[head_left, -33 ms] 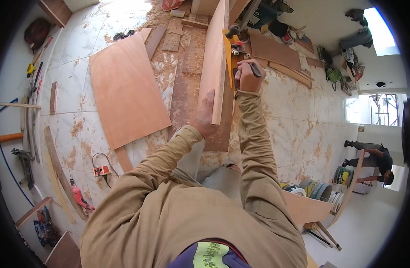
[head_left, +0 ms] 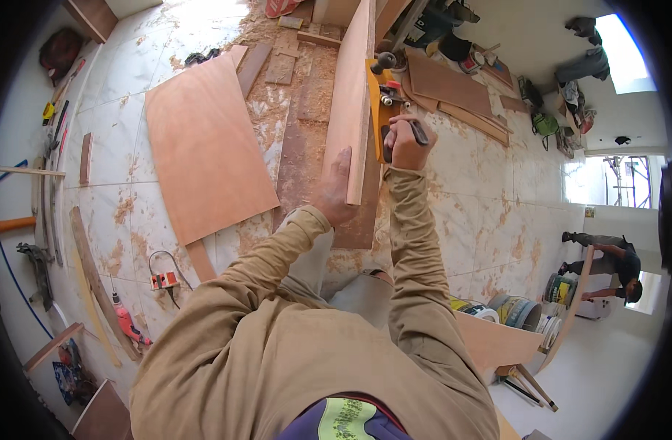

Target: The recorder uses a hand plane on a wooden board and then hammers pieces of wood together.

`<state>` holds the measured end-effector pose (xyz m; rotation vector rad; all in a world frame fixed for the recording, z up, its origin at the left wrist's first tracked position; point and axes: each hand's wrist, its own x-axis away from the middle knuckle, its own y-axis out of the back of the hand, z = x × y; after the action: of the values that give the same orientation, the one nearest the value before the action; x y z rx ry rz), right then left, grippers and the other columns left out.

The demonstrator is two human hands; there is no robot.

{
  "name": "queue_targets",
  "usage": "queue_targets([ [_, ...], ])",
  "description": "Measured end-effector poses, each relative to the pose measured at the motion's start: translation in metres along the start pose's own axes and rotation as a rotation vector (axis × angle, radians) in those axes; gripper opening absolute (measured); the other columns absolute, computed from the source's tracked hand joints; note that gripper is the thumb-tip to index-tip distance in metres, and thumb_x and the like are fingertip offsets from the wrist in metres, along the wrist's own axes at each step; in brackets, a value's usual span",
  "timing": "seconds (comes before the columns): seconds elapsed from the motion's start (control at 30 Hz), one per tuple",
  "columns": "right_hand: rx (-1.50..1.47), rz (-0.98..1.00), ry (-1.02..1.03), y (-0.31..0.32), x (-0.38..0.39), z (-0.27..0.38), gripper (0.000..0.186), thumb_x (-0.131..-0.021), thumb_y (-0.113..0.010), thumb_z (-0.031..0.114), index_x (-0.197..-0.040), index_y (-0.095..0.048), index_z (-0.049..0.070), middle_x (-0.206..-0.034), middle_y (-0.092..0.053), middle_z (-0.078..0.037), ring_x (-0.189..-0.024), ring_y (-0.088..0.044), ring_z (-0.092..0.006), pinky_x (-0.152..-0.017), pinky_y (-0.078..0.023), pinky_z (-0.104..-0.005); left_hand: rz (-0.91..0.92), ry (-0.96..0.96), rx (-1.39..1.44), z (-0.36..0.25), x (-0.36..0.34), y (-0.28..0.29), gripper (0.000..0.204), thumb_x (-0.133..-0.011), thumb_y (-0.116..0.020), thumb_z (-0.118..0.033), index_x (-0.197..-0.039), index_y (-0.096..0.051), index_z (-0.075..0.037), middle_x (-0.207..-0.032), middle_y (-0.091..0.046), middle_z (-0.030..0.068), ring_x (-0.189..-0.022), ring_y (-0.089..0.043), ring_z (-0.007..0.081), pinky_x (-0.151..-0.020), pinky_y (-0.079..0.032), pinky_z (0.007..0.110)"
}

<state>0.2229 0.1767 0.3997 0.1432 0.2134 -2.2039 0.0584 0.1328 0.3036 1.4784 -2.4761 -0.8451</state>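
A long wooden board (head_left: 345, 125) stands on edge in front of me, running away from my body. My left hand (head_left: 334, 196) grips its near end, with a finger stretched along the left face; the rest of its fingers are partly hidden. A yellow-bodied hand plane (head_left: 376, 103) with dark handles lies against the board's right-hand edge. My right hand (head_left: 409, 143) is closed around the plane's rear handle. Under the board is a dark brown plank (head_left: 358, 233) on the floor.
A wide plywood panel (head_left: 208, 150) lies to the left, among wood shavings. A pink drill (head_left: 131, 323) and a socket box (head_left: 164, 280) sit at lower left. Brown panels (head_left: 449, 84) lie at far right. Buckets (head_left: 515, 312) and a bending person (head_left: 614, 264) are at right.
My right hand and the plane have slid a little nearer to my body along the board. The left hand stays in place on the board.
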Motion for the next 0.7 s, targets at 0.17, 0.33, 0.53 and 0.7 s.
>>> queue_targets([
  [0.17, 0.293, -0.121, 0.114, 0.033, 0.109, 0.023, 0.010, -0.084, -0.060, 0.005, -0.081, -0.067, -0.002, -0.065, -0.060, -0.004, -0.055, -0.054, -0.0088, -0.050, -0.042, -0.0263, -0.132, -0.185, 0.012, 0.006, 0.000, -0.010, 0.100, -0.079, -0.068, -0.012, -0.160, -0.011, 0.002, -0.151, -0.038, 0.0328, -0.117, -0.059, 0.0496, -0.090, -0.054, 0.049],
  [0.33, 0.608, -0.087, 0.093, 0.023, 0.101, 0.023, 0.038, -0.083, -0.086, 0.033, -0.097, -0.067, 0.004, -0.065, -0.057, -0.003, -0.058, -0.053, -0.0153, -0.056, -0.046, -0.0316, -0.056, -0.066, 0.009, 0.005, -0.005, -0.011, 0.099, -0.083, -0.069, -0.016, -0.160, -0.010, 0.003, -0.153, -0.035, 0.0330, -0.122, -0.055, 0.0519, -0.097, -0.051, 0.050],
  [0.53, 0.780, -0.035, 0.035, 0.001, 0.082, -0.003, 0.043, -0.077, -0.088, 0.036, -0.098, -0.063, 0.007, -0.064, -0.057, -0.008, -0.055, -0.056, -0.0232, -0.057, -0.049, -0.0394, 0.146, -0.107, 0.105, 0.008, -0.002, -0.003, 0.099, -0.080, -0.069, -0.016, -0.159, -0.013, 0.005, -0.160, -0.026, 0.0297, -0.149, -0.032, 0.0422, -0.121, -0.033, 0.046],
  [0.7, 0.622, -0.064, -0.104, -0.003, 0.087, 0.000, 0.034, -0.079, -0.079, 0.016, -0.105, -0.059, 0.004, -0.087, -0.070, -0.013, -0.077, -0.071, -0.0190, -0.068, -0.054, -0.0348, 0.531, 0.141, 0.486, 0.136, -0.065, 0.048, 0.069, -0.081, -0.064, -0.013, -0.149, -0.051, -0.010, -0.141, -0.058, 0.0200, -0.136, -0.053, 0.0329, -0.114, -0.044, 0.043],
])
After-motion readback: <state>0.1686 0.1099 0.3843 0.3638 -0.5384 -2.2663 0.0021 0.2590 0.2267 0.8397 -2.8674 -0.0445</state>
